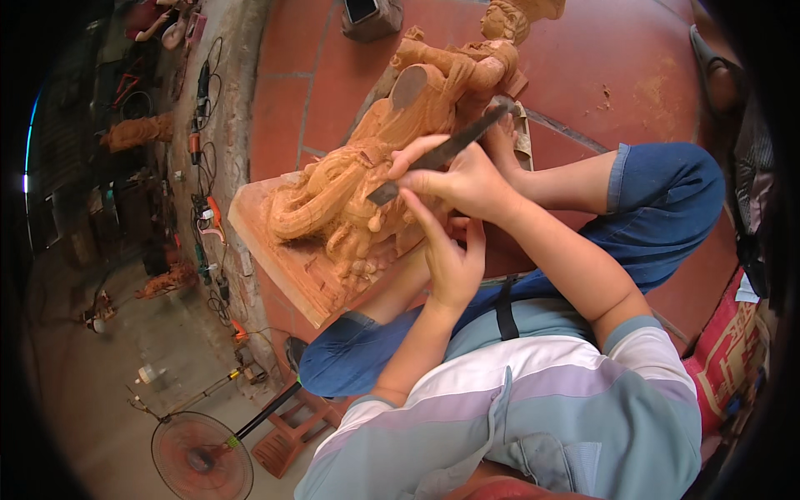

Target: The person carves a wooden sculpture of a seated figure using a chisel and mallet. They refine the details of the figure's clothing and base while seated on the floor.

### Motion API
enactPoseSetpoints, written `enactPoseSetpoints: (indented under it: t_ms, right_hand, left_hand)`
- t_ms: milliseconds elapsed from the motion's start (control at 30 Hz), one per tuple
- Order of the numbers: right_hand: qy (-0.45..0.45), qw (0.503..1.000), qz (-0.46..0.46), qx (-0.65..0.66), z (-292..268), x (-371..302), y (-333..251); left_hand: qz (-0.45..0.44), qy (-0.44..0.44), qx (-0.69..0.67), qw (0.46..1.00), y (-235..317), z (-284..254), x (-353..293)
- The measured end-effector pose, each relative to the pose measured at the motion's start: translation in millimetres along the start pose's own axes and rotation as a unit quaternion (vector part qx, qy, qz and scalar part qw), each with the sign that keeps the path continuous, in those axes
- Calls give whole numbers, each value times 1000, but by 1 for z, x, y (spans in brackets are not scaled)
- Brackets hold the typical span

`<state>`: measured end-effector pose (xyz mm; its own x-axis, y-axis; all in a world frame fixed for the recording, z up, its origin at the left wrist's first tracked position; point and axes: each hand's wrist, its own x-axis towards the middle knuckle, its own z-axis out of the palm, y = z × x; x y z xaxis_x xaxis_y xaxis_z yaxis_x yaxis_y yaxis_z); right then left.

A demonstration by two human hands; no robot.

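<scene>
Chisel slants down-left onto wooden carving; right hand fingers pinch its blade, left hand fingers pressed together just below.

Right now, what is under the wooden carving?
The carving rests on its wooden base slab, which lies across the person's knees. The hands cover part of it.

Striped short-sleeved shirt, rolled blue trousers
</scene>
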<state>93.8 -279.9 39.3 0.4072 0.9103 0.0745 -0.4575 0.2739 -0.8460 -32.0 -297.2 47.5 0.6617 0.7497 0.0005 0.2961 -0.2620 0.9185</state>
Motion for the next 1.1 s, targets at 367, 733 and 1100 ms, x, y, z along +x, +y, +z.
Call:
enactPoseSetpoints:
  t_ms: [367,733,1100]
  right_hand:
    - [16,988,142,58,-14,9,-20]
    - [12,997,60,40,-2,3,-14]
    - [13,997,-77,-24,19,-3,-9]
  left_hand:
    - [-129,-34,2,991,4,-13,21]
    - [-89,-31,11,995,-3,-17,17]
    - [-41,-8,4,999,6,-17,7]
